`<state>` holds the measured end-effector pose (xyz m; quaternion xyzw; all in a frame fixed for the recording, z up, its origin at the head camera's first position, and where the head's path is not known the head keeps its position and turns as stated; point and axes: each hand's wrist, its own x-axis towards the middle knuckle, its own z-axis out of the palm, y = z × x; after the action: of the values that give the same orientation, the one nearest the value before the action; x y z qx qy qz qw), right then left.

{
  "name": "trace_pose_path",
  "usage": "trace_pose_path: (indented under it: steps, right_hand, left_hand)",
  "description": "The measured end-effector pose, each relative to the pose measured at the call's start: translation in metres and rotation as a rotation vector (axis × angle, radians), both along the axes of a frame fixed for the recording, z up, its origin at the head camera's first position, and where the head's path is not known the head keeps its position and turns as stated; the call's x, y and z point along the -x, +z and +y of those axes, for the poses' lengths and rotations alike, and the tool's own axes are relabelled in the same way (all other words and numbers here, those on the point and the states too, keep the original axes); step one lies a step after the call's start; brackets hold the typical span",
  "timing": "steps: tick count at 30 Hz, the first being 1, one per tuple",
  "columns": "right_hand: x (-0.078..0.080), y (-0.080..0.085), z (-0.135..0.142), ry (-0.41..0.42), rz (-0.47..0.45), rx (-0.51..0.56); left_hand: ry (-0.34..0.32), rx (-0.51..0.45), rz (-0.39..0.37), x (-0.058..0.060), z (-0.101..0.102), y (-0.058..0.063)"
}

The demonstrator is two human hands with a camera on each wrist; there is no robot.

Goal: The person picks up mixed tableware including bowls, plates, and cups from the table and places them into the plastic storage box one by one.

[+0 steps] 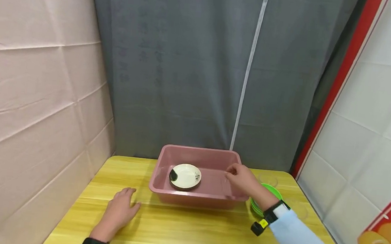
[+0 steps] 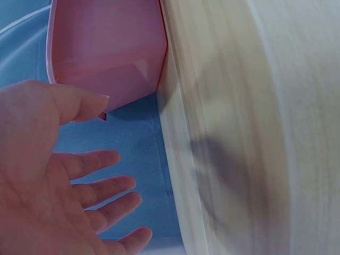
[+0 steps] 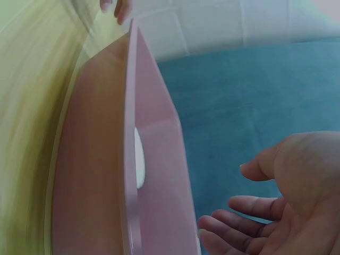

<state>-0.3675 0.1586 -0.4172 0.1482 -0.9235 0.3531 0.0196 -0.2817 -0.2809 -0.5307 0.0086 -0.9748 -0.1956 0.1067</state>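
My right hand (image 1: 243, 178) hangs over the right side of a pink plastic basin (image 1: 194, 201), its fingers loosely bent and the thumb apart from them. Nothing shows between thumb and fingers in the right wrist view, where the hand (image 3: 297, 202) is beside the basin's rim (image 3: 130, 106). In the basin's left half lies a round white plate (image 1: 187, 176) with a dark patch and a small dark print, with a dark rim showing beneath it. My left hand (image 1: 119, 211) is spread with relaxed fingers left of the basin, over the table; it holds nothing.
Green bowls (image 1: 257, 209) stand on the wooden table (image 1: 183, 236) right of the basin, partly behind my right forearm. Faint clear objects show near them. A grey curtain (image 1: 173, 64) hangs behind the basin, with pale cloth walls (image 1: 29, 100) on both sides.
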Motion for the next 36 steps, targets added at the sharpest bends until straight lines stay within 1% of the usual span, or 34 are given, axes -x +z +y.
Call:
trace_pose_path:
  steps: [3,7,13,18,22,24,27,29,33,36]
  right_hand:
    - [-0.015,0.002,0.024,-0.036,-0.01,0.023]
    - [-0.032,0.001,0.057,-0.081,-0.007,0.038]
    - [-0.051,-0.001,0.1,-0.131,0.019,0.047]
    - [-0.061,-0.006,0.133,-0.176,0.044,0.048]
    - [-0.066,-0.012,0.156,-0.241,0.096,-0.017]
    - [-0.068,-0.014,0.167,-0.276,0.142,-0.072]
    - [-0.066,-0.017,0.183,-0.32,0.186,-0.143]
    - [-0.062,-0.021,0.193,-0.349,0.205,-0.188]
    - [-0.053,-0.032,0.207,-0.391,0.183,-0.253]
    - [-0.048,-0.044,0.215,-0.399,0.13,-0.298]
  left_hand:
    - [-0.006,0.006,0.01,-0.001,0.0,0.001]
    - [-0.009,0.0,0.016,-0.001,-0.002,0.001]
    - [-0.003,-0.022,-0.002,0.0,-0.007,0.0]
    - [-0.006,-0.027,-0.012,0.001,-0.008,-0.001]
    - [-0.005,-0.031,-0.018,0.001,-0.007,-0.001]
    - [-0.006,-0.032,-0.022,0.001,-0.007,-0.001]
    - [-0.011,-0.033,-0.018,0.0,-0.008,0.0]
    - [-0.015,-0.033,-0.007,-0.001,-0.009,0.0]
    - [-0.017,-0.037,-0.001,-0.001,-0.008,0.003]
    - [-0.014,-0.043,-0.015,-0.001,-0.007,0.002]
